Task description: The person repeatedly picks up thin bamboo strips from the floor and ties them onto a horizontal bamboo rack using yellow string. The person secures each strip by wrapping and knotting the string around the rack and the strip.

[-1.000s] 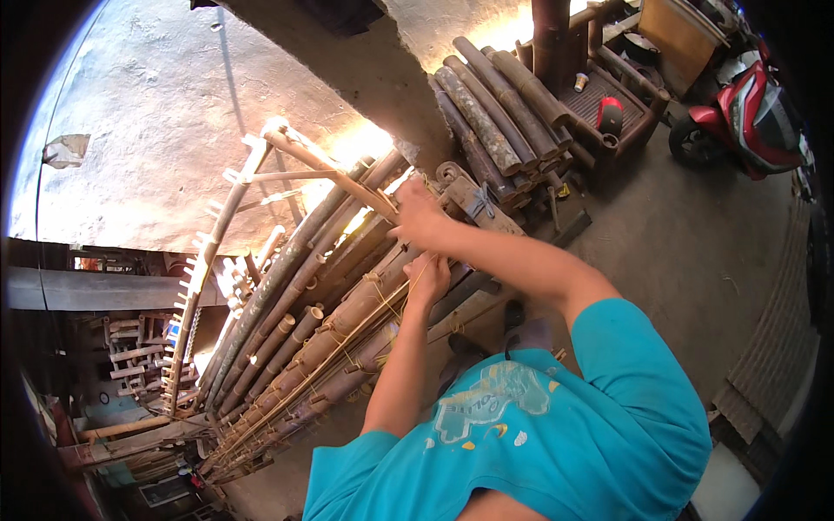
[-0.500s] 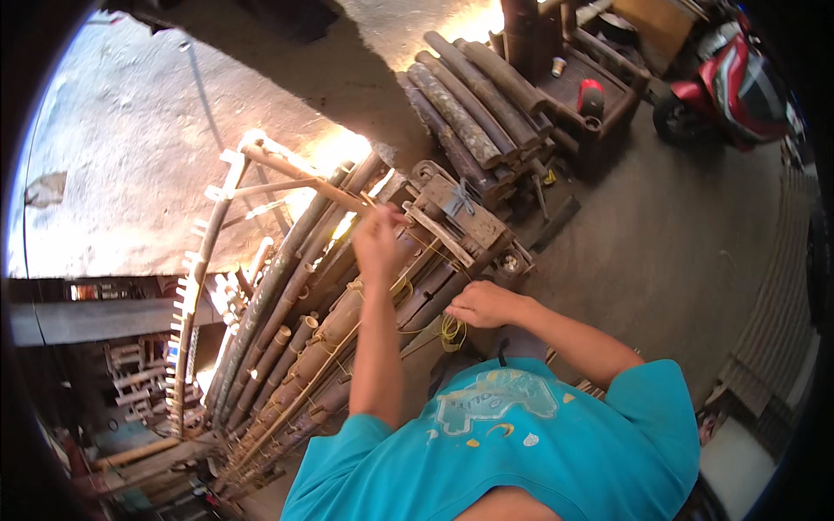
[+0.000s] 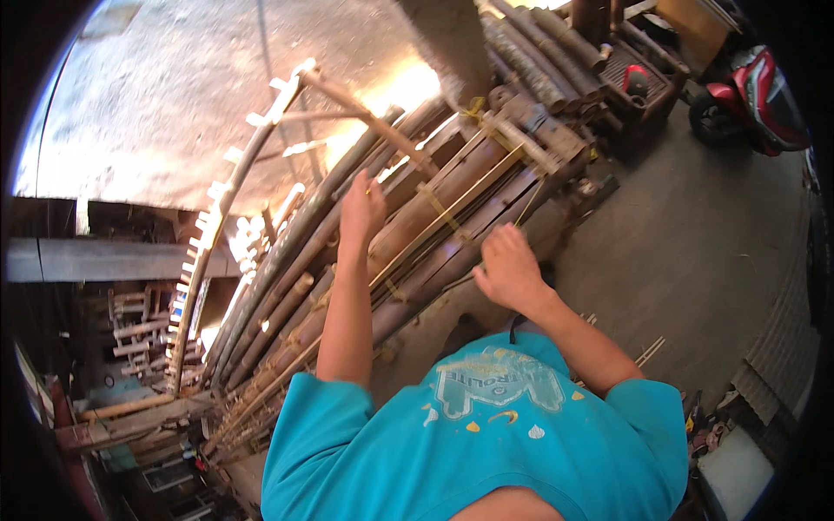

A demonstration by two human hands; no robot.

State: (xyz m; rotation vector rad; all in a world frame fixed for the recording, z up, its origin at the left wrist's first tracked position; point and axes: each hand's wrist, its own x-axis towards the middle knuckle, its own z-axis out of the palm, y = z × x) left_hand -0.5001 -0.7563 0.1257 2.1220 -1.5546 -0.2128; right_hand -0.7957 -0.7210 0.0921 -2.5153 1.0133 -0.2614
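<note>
My left hand [image 3: 363, 210] is raised over the bamboo poles, its fingers closed; a tiny yellowish bit shows at them, too small to name. My right hand [image 3: 511, 267] is closed beside the nearest pole, at the lower end of a thin yellow cord [image 3: 530, 205]. That cord slants up to the far end of the bundle. Between my hands lie thick brown bamboo poles [image 3: 443, 262], side by side and bound with yellowish ties [image 3: 445, 211]. A slim pale bamboo strip [image 3: 408, 256] runs lengthwise along them.
A wooden block [image 3: 526, 143] sits across the poles' far end. Left of them stands a bamboo frame with pegs [image 3: 208, 230]. More cut bamboo [image 3: 543, 65] is stacked at the back, near a red motorbike [image 3: 764, 100]. Thin sticks [image 3: 650, 352] lie on the floor at right.
The view has shifted, with the bundle's far end now farther up and right. My hands have moved apart. The yellow cord loops that hung under my right hand no longer show.
</note>
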